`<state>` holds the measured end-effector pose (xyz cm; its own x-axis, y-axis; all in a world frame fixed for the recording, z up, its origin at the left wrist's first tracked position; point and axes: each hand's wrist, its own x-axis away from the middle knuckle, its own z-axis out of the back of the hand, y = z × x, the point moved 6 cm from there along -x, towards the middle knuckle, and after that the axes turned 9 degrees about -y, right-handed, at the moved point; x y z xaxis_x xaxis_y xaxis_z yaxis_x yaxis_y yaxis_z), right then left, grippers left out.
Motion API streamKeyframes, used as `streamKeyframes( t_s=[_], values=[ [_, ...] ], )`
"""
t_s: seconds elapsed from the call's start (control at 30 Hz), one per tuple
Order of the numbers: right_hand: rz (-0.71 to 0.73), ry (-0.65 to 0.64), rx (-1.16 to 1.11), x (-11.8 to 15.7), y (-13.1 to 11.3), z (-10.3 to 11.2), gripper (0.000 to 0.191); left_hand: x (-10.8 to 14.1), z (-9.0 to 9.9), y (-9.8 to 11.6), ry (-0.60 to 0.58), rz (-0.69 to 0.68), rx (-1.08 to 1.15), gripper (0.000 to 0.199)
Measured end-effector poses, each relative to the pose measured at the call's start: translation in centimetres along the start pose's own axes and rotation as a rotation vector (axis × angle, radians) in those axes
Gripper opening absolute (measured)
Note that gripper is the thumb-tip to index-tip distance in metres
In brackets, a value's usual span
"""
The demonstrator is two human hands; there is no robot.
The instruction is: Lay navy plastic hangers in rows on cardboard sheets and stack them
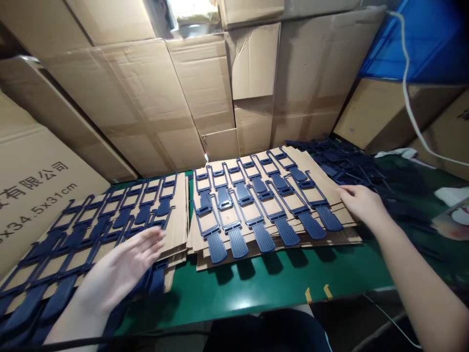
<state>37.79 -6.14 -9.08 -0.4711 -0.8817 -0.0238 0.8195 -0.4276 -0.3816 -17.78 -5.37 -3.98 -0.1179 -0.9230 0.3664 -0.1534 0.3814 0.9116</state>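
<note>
Rows of dark blue plastic frames with ribbed paddle ends (264, 238) lie on a stack of cardboard sheets (351, 235) in the middle. More blue frames cover a second cardboard stack (179, 215) at the left. My left hand (124, 266) hovers palm-up over that left stack's front right part, fingers apart, with nothing in it. At the middle stack's right edge is my right hand (361, 200), its thumb and fingers pinched together near the cardboard; what lies between them, if anything, is too small to make out.
A green table (234, 288) carries both stacks. A heap of dark blue parts (340, 156) spreads at the right. Cardboard boxes (146, 98) form a wall behind. A blue bin (436, 44) and a white cable (406, 88) are at the upper right. Yellow tape (308, 295) marks the front edge.
</note>
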Motion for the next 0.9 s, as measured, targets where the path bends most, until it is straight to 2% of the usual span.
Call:
streamKeyframes(
  t_s=[0.07,0.13,0.27,0.33,0.43,0.53,0.63,0.73,0.9],
  values=[
    [-0.016,-0.058,0.011,-1.2,-0.1,-0.7,0.040,-2.3,-2.3,-0.8,-0.009,0.038,0.064,0.027],
    [-0.053,-0.050,0.064,-1.8,-0.2,-0.9,0.043,-4.5,-4.2,-1.2,0.020,0.048,0.051,0.024],
    [-0.111,-0.043,0.163,-2.1,-0.4,-1.2,0.052,-6.8,-6.2,-1.7,0.062,0.095,0.027,0.020],
    [-0.114,-0.048,0.152,-2.2,-0.3,-1.2,0.051,-6.9,-6.8,-1.9,0.038,0.123,0.027,0.019],
    [-0.134,-0.055,0.113,-2.6,0.1,-1.2,0.048,-6.6,-7.7,-1.9,0.003,0.096,0.036,0.018],
    [-0.147,-0.082,0.060,-3.0,0.7,-1.3,0.050,-6.5,-7.9,-1.5,0.028,0.062,0.043,0.019],
    [-0.102,-0.087,0.006,-3.3,0.9,-1.1,0.046,-6.4,-8.0,-1.4,0.039,0.092,0.051,0.020],
    [-0.070,-0.080,-0.126,-3.4,1.1,-0.8,0.038,-6.2,-8.4,-1.4,0.034,0.128,0.057,0.022],
    [-0.165,-0.173,-0.403,-3.3,1.5,-0.8,0.033,-6.1,-8.9,-1.3,0.046,0.125,0.087,0.020]
  ],
)
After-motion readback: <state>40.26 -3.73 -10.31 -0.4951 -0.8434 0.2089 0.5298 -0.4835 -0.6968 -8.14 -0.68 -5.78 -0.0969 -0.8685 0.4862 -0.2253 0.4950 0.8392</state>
